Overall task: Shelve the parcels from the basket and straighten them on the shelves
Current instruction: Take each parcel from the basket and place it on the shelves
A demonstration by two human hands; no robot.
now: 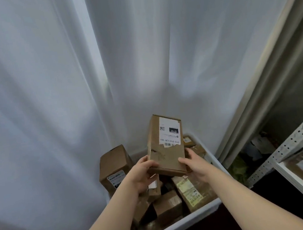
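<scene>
Both hands hold a labelled parcel above the basket.

Matt cardboard parcel — paper label, plastic basket, perforated metal shelf upright, probably cloth curtain.

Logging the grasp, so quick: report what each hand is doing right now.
Left hand: gripping the labelled parcel, near left corner.
Right hand: gripping the same parcel, near right corner.
</scene>
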